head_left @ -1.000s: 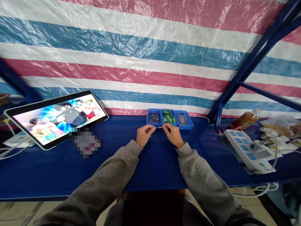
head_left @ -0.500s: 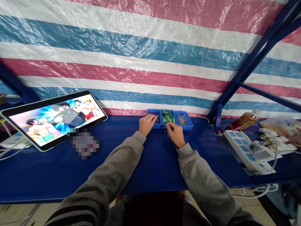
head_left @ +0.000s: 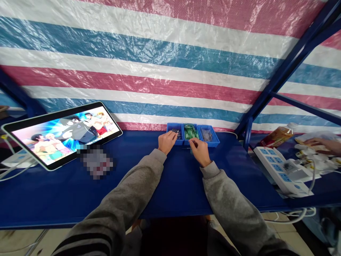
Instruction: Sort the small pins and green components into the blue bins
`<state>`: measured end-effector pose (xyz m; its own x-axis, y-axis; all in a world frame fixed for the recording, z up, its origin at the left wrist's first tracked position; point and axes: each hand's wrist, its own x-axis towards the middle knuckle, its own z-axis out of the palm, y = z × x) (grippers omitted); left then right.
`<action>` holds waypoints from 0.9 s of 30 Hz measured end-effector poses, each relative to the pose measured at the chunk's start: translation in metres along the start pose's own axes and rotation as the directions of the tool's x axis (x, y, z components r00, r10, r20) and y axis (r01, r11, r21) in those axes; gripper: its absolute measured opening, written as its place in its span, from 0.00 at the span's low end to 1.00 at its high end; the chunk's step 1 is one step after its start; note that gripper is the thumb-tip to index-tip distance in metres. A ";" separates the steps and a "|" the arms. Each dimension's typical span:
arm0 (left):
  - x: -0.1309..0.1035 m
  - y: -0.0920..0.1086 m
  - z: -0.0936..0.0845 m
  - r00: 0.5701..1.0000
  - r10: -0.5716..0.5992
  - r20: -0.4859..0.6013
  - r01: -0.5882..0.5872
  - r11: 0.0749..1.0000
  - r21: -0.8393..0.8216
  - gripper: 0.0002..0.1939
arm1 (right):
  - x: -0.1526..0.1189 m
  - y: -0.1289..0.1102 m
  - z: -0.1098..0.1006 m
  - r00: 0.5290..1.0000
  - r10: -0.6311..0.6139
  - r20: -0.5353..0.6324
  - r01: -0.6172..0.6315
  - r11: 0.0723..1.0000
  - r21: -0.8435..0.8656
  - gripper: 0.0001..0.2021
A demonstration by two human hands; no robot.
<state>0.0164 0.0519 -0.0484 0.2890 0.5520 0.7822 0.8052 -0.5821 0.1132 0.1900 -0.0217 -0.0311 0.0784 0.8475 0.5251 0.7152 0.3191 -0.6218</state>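
On the table [head_left: 181, 188], before a sheet [head_left: 160, 80], left bin [head_left: 174, 126], middle bin [head_left: 186, 142] and right bin [head_left: 211, 144] stand abreast — left hand [head_left: 166, 143] over the first, right hand [head_left: 201, 152] before the second. A tablet [head_left: 66, 137] stands left; far right, a power strip [head_left: 278, 170] lies before a bottle [head_left: 277, 137].

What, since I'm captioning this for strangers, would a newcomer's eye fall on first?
Probably the striped sheet filling the background, then the lit tablet at left on the blue table. At mid-table, the left hand and right hand are close to a row of three blue trays.
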 end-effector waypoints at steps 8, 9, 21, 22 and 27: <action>0.002 0.006 -0.012 0.997 -0.055 -0.047 0.054 0.998 -0.033 0.19 | 0.004 0.002 -0.008 0.998 0.054 -0.022 -0.055 0.996 -0.063 0.15; -0.001 0.006 -0.017 0.997 -0.064 -0.037 0.062 0.997 -0.052 0.20 | 0.006 0.003 -0.010 0.998 0.066 -0.025 -0.068 0.994 -0.083 0.15; -0.035 0.013 -0.054 0.951 -0.076 0.301 0.211 0.870 -0.446 0.15 | 0.005 0.014 -0.020 0.924 0.311 0.221 -0.151 0.829 -0.538 0.08; -0.036 0.013 -0.053 0.946 -0.074 0.317 0.221 0.859 -0.461 0.12 | 0.005 0.014 -0.021 0.914 0.327 0.240 -0.147 0.818 -0.557 0.10; -0.039 0.011 -0.047 0.936 -0.069 0.344 0.245 0.831 -0.499 0.06 | 0.005 0.014 -0.029 0.874 0.346 0.340 -0.099 0.813 -0.574 0.13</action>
<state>-0.0100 -0.0039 -0.0490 0.3932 0.7627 0.5136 0.4819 -0.6466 0.5913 0.2208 -0.0248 -0.0205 0.0802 0.9957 0.0459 0.9721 -0.0679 -0.2243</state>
